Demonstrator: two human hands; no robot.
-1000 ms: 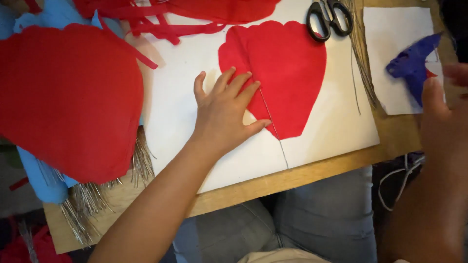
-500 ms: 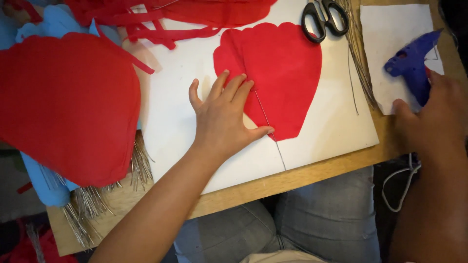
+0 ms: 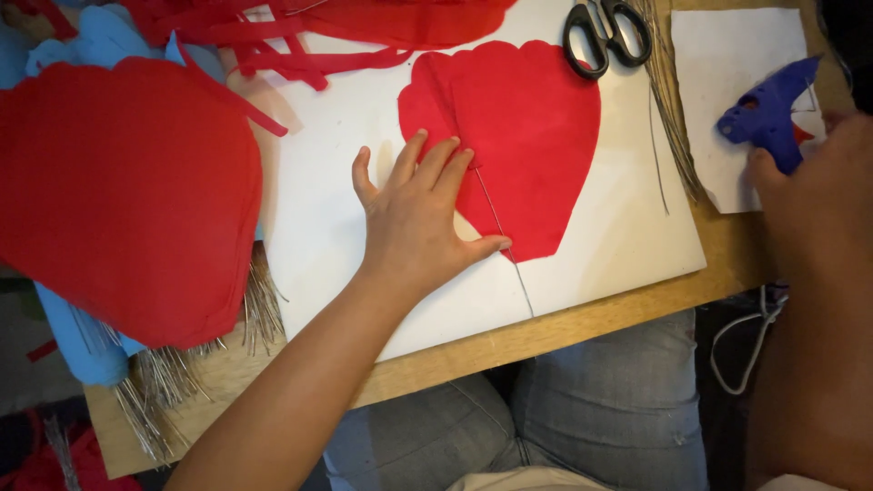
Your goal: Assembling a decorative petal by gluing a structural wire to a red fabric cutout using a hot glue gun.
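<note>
Here the left hand lies flat and open, fingers spread, pressing the left edge of a red petal and a thin wire onto white board mid-table. At the table's right edge the right hand touches a blue glue gun on white paper; its grip seems loose, though I cannot tell. Scissors lie at the far edge.

Free lane: bare white board left of the left hand, and the strip lower right of the red petal. Scissors block top centre; thin wires fence the board's right edge. Blue glue gun fills upper right. Big red sheet and strips clog the left and top.
</note>
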